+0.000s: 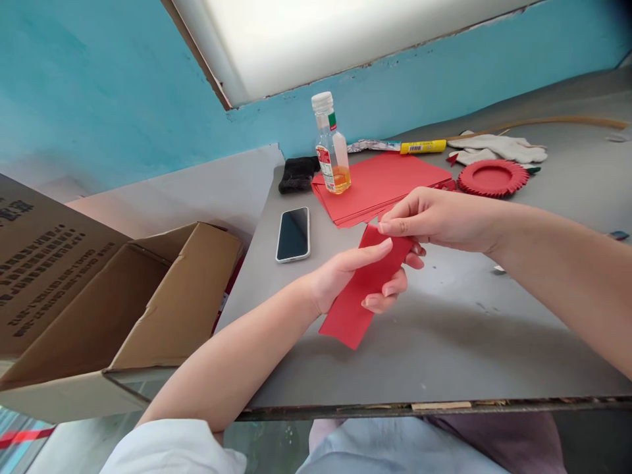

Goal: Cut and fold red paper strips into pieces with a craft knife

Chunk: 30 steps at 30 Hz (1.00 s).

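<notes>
A red paper strip [353, 306] is held up over the grey table, slanting from upper right to lower left. My left hand [363, 276] wraps around it from below, with the thumb across its front and the fingertips curled over its right edge. At the strip's top end, my right hand [419, 214] pinches the edge between thumb and fingers. Just beyond my hands lies a stack of red paper sheets [390, 178]. Right of the stack sits a round red paper piece with a pleated rim [492, 178].
A bottle with amber liquid [336, 158] stands on the sheets. Nearby are a phone [293, 234], black cloth-like item [297, 174], yellow tube [423, 147] and white gloves [503, 146]. An open cardboard box [182, 296] stands left of the table [444, 355].
</notes>
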Each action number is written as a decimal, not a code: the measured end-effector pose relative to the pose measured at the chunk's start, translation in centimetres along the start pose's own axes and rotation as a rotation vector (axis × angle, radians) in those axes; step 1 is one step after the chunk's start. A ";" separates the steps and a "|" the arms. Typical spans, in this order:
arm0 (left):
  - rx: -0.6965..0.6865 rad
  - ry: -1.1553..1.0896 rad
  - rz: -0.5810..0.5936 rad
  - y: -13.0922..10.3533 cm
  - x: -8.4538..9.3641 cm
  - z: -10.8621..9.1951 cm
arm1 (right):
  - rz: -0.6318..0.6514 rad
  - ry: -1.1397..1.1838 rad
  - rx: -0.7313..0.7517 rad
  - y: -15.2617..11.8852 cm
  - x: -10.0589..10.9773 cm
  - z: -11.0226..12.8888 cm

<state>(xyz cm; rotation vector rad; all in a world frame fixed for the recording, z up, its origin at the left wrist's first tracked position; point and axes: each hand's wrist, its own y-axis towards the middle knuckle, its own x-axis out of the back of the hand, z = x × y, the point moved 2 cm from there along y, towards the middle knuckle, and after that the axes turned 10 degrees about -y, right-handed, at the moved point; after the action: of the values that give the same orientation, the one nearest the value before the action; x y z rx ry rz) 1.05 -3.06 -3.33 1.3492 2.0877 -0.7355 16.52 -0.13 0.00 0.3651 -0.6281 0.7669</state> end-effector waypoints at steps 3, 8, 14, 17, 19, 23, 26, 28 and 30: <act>0.006 0.012 0.018 0.0 0.0 0.0 | 0.016 0.061 0.001 0.1 -0.1 0.1; -0.016 -0.024 -0.008 0.0 0.0 0.1 | -0.039 0.071 -0.078 0.3 -0.4 0.1; -0.061 -0.072 -0.031 0.2 -0.2 0.1 | -0.209 0.008 -0.041 0.4 -0.9 0.5; -0.077 -0.076 -0.036 0.2 -0.3 0.1 | -0.239 -0.064 -0.041 0.4 -1.0 0.8; -0.057 -0.086 -0.036 0.1 -0.4 0.1 | -0.231 -0.092 -0.031 0.4 -1.0 0.9; -0.012 -0.120 -0.008 0.0 -0.5 0.2 | -0.168 -0.076 -0.051 0.4 -0.9 0.8; 0.004 -0.124 0.009 -0.2 -0.6 0.1 | -0.097 0.017 -0.096 0.3 -0.9 0.5; 0.004 -0.115 0.010 -0.2 -0.6 0.1 | -0.071 0.103 -0.089 0.3 -1.0 0.5; 0.001 -0.107 0.013 -0.2 -0.7 0.0 | -0.060 0.158 -0.091 0.2 -1.1 0.5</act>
<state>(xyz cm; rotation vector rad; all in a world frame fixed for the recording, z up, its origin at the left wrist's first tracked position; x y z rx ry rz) 1.12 -3.60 -2.81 1.2942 1.9938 -0.7858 15.56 -0.79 -0.29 0.2359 -0.4995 0.6997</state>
